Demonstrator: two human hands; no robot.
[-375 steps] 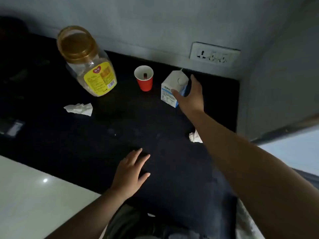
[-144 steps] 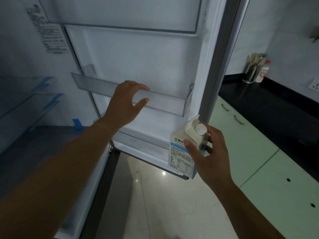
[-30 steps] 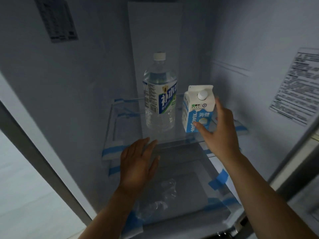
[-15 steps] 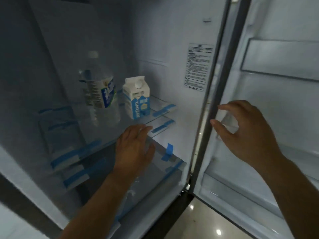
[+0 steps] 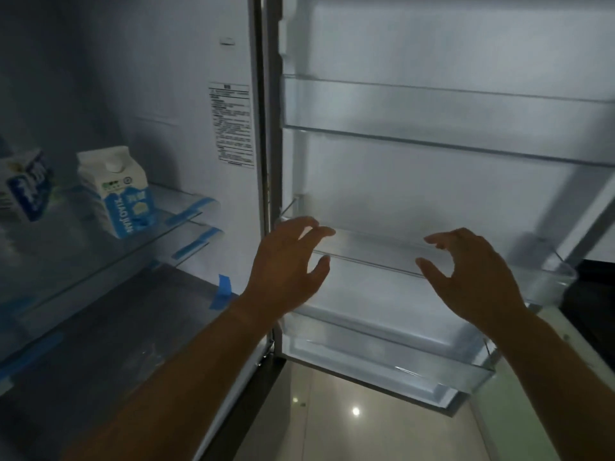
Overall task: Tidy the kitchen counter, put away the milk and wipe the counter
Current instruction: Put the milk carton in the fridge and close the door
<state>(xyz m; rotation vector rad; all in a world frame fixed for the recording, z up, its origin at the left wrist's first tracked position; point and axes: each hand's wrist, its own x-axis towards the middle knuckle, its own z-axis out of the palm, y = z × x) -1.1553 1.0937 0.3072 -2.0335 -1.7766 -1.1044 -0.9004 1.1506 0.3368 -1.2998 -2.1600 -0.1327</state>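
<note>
White-and-blue milk carton (image 5: 114, 191) is seen upright on the upper glass shelf (image 5: 100, 254) inside the fridge (image 5: 166, 78), cap on, well apart from both hands. Vertical white lettering on its blue panel is read as "XIAO"; the letters after that and the characters beside them are too blurred. A small green logo is printed on the white band above.

A bottle (image 5: 28, 186) with a blue label is cut off at the left edge, near the carton; its print is not legible. A sticker (image 5: 233, 124) with dense text is fixed to the right inner wall; the text is too small to read. Blue tape (image 5: 221, 291) is stuck on the wall lower down and along the shelf edges.

The door (image 5: 432, 181) is open at right, with clear bins.

- Left hand (image 5: 286, 267): held at the door's hinge edge, fingers spread and slightly curved, nothing gripped.
- Right hand (image 5: 476, 274): held before the middle bin (image 5: 545, 277), fingers loosely curved, thumb apart, nothing gripped.
- Contact with the bin cannot be told.

A glossy floor (image 5: 332, 420) is seen below, a dark bench (image 5: 592, 294) at far right.
</note>
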